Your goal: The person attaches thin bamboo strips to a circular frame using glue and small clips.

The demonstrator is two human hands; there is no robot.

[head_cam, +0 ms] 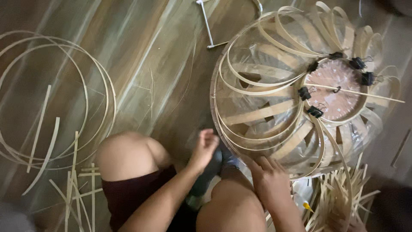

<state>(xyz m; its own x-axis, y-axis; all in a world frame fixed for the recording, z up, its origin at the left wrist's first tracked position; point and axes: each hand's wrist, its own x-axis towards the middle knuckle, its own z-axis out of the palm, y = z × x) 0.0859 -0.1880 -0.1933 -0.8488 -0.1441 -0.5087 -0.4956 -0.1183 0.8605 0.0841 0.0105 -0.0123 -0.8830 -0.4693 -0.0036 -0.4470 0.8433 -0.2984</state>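
Two bare hands are seen at the lower edge of a large round frame of curved pale bamboo strips wrapped in clear plastic (262,107), which stands on the wooden floor (141,64) just in front of the knees. The left hand (205,146) is loosely curled beside the frame's rim; whether anything is pinched in it cannot be told. The right hand (268,178) is laid flat, fingers spread, against the rim. Black binder clips (315,111) are fixed around a reddish disc (334,90). Loose bamboo hoops (56,103) lie well apart to the left, and cut bamboo sticks (334,193) are piled beside the right hand.
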